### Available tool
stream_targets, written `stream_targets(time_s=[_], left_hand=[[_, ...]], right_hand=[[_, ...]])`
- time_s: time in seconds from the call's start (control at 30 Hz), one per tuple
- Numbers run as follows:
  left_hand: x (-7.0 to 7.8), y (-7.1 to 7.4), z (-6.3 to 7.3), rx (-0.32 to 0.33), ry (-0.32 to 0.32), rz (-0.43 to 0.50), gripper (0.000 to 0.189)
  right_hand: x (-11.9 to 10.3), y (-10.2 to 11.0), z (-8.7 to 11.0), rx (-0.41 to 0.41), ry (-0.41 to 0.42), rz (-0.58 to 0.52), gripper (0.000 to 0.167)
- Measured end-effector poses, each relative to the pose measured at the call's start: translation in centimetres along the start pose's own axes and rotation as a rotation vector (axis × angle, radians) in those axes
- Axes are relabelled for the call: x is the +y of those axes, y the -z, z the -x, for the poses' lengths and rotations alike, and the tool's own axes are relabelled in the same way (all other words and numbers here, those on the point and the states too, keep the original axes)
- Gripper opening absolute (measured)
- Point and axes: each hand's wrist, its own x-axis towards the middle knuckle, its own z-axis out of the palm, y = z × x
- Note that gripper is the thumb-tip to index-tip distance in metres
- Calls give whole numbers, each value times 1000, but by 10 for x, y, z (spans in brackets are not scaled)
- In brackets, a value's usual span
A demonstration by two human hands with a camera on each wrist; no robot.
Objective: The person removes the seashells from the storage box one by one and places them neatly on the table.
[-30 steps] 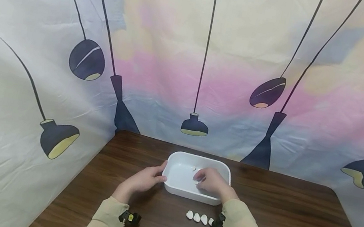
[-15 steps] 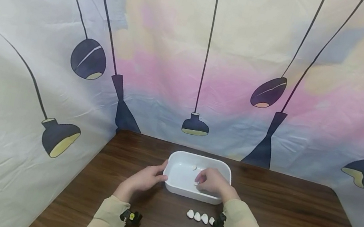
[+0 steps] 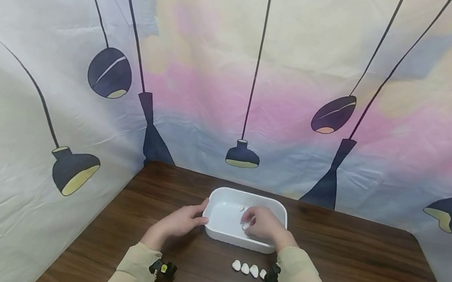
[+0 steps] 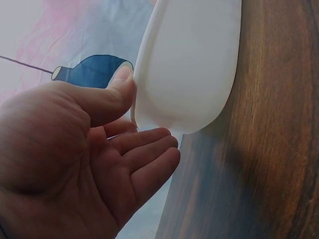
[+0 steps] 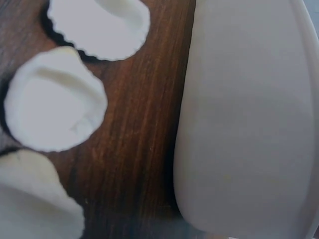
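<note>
In the head view a white tray (image 3: 220, 235) stands on the wooden table. My left hand (image 3: 177, 220) rests against its left end, thumb and index finger at the two corners; the left wrist view shows the thumb (image 4: 121, 89) at the rim and the other fingers loosely extended below. Inside the tray, my right hand (image 3: 264, 224) pinches a white seashell (image 3: 245, 226), largely covered by the fingers. Another shell (image 3: 242, 208) lies farther back on the tray floor. The right wrist view misses the right hand; it shows the tray's outer wall (image 5: 244, 119).
Several white scallop-like shells lie in a row in front of the tray, among them one shell (image 3: 236, 265) at the row's left end and a ribbed shell (image 5: 55, 102) seen close up. The row's right end meets the right wrist camera (image 3: 273, 275). Behind the table (image 3: 367, 267) hangs a printed cloth (image 3: 301, 73).
My right fingers shift slightly inside the tray, and the pinched shell shows a little more than half a second ago. The left hand, the tray and the row of shells stay put.
</note>
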Motion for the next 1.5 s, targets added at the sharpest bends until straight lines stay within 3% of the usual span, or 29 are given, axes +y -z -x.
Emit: stream_targets(time_s=[0.3,0.7,1.23,1.4,1.5], left_hand=[[0,-1,-1,7,-8,-10,65],[0,1,0,-1,-4,-11,66],[0,0,2,-9,14,4,66],[0,0,2,-6,12,20,66],[0,-1,2,-5,18,23,67]], right_hand=[[1,-6,0,-20,-18,-6,16],[0,-4,-1,27,-28,20,19],[-1,-3,5,12,-1,41,15],[0,6,10,58,5,7,14],[6,14,16,114,63,-37,14]])
